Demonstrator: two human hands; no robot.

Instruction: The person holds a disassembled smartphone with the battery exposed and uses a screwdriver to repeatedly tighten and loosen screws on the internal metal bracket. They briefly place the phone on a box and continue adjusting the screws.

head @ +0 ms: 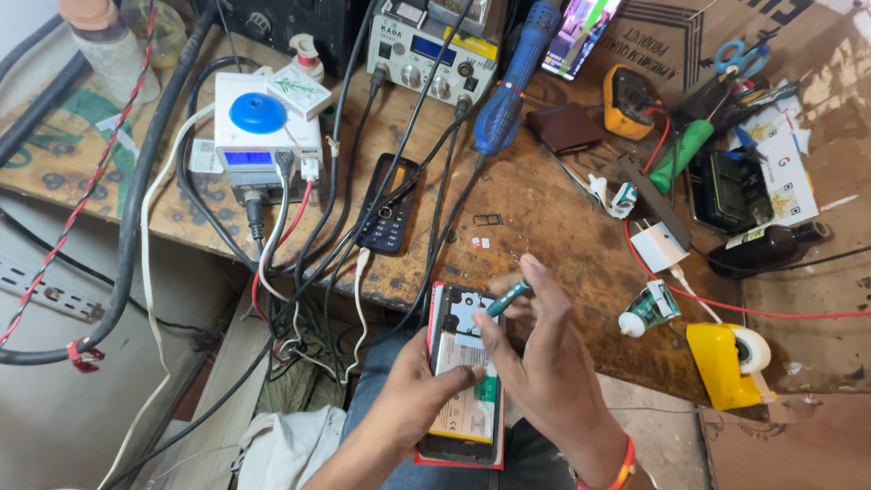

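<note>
My left hand [410, 399] holds an opened smartphone [461, 340] from below, back cover off, its battery and circuit board showing inside a red frame. The thumb rests across the battery. My right hand [544, 363] pinches a small teal-handled tool [506, 298] whose tip points down at the upper part of the phone's board. Both hands are over my lap, just in front of the worn wooden workbench [544, 209] edge.
On the bench lie a black keypad phone [387, 204], a white power meter with a blue knob [259, 127], a soldering station [431, 54], a blue hot-air handle [510, 91], a brown wallet [564, 127], a yellow tape dispenser [726, 363], a white charger [660, 245] and a glue bottle [649, 308]. Many cables hang off the left edge.
</note>
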